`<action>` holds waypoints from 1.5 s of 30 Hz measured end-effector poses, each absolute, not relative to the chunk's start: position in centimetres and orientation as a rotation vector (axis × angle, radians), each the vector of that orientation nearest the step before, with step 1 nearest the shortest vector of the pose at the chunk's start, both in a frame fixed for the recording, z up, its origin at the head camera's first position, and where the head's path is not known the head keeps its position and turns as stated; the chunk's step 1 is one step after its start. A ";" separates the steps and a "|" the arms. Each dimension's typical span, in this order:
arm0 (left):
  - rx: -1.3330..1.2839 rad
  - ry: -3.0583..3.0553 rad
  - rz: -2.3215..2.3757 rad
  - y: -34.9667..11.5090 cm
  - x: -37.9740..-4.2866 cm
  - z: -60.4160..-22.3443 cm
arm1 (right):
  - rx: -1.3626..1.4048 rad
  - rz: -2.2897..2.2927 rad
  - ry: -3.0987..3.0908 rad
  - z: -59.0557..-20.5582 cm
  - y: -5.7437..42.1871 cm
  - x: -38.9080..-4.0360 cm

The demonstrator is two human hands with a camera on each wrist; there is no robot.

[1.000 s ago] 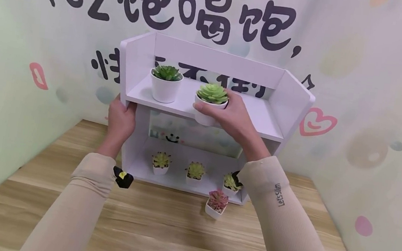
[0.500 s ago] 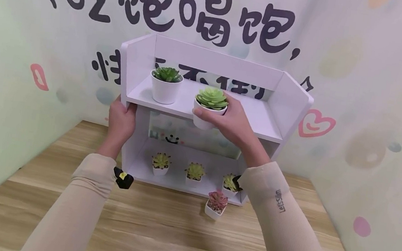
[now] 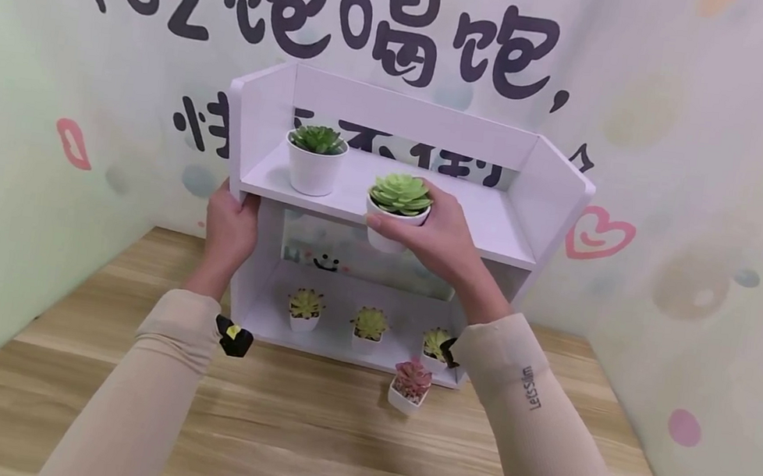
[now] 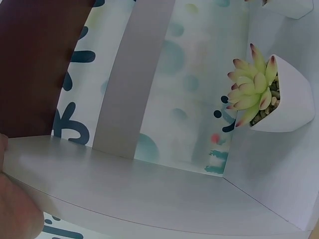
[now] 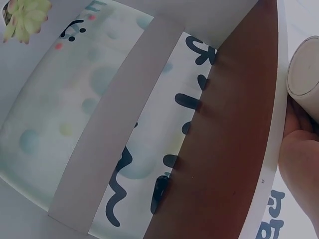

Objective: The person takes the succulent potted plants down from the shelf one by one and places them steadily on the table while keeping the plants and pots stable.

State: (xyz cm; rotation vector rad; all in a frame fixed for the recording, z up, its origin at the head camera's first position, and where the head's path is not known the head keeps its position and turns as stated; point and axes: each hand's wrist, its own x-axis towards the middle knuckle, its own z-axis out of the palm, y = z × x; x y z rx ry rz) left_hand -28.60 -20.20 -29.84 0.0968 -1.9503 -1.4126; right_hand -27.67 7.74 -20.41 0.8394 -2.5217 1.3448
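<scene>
In the head view a white two-tier shelf [image 3: 383, 224] stands against the wall. My left hand [image 3: 231, 222] grips its left side panel [image 3: 239, 135] at the height of the upper board. A light green potted succulent [image 3: 400, 197] is in my right hand [image 3: 444, 229], thumb across the front of its white pot. The pot overlaps the front edge of the upper board. From below, the right wrist view shows the pot's base [image 5: 305, 67] out past the board's edge. A dark green potted succulent [image 3: 315, 161] stands on the upper board, left of my right hand.
Three small yellow-green succulents, one of them the middle plant [image 3: 370, 327], stand in a row on the lower board [image 3: 326, 348]. A pink succulent [image 3: 410, 386] in a square white pot sits on the wooden table [image 3: 289, 432] before the shelf's right front.
My right hand has brought the light green succulent slightly down and toward me, further over the front edge of the upper board. The left hand keeps its place on the side panel.
</scene>
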 end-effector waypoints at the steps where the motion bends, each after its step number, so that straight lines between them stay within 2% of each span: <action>1: 0.097 -1.949 -1.411 -20.2 -28.6 -29.8 | 0.837 1.343 -2.523 -20.4 7.7 -27.6; 25: 0.091 -1.951 -1.424 -20.4 -28.7 -29.9 | 0.941 1.465 -2.385 -22.0 8.2 -26.1; 33: 0.093 -1.934 -1.424 -20.3 -28.7 -29.9 | 1.107 1.422 -2.438 -23.8 8.1 -24.5; 45: 0.098 -1.939 -1.438 -20.3 -28.6 -29.9 | 1.082 1.474 -2.470 -26.4 7.4 -22.6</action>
